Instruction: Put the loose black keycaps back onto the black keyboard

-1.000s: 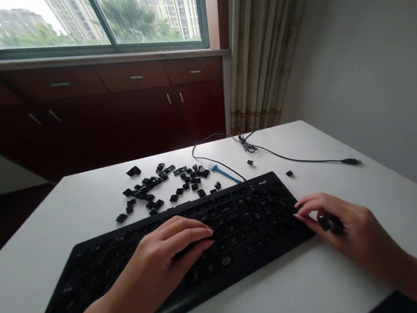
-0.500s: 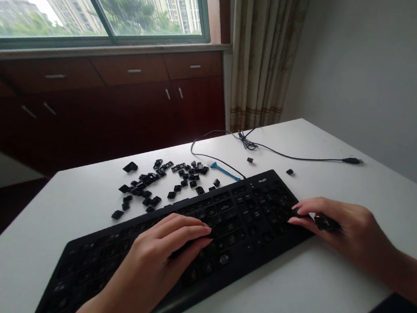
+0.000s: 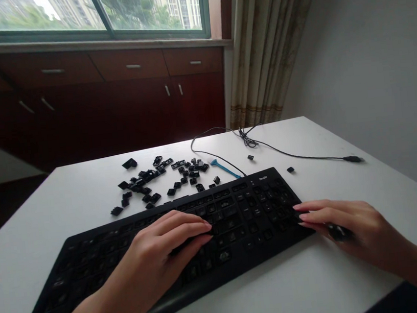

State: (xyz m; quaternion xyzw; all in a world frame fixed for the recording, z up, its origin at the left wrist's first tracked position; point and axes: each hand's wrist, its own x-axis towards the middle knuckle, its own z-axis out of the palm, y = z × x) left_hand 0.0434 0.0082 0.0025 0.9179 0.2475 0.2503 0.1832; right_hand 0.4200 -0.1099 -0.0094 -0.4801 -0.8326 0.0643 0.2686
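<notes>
A black keyboard [image 3: 250,206] with its keycaps removed lies across the white table [image 3: 316,284]. My left hand [image 3: 162,252] rests flat on the keyboard's middle, fingers stretched out together. My right hand [image 3: 351,229] sits at the keyboard's right end, fingertips touching its edge, and it curls around a small black object [image 3: 337,232], probably a keycap or puller. Loose black keycaps [image 3: 159,181] lie scattered behind the keyboard.
A blue tool [image 3: 224,168] lies beside the keycap pile. The keyboard's cable [image 3: 297,157] runs right to a USB plug [image 3: 352,159]. Two stray keycaps [image 3: 290,170] lie near the cable. Dark wooden cabinets, a window and a curtain stand behind the table.
My right hand slid slightly down and right along the keyboard's end, still curled on the small black object. My left hand stayed put. The view shifted a little.
</notes>
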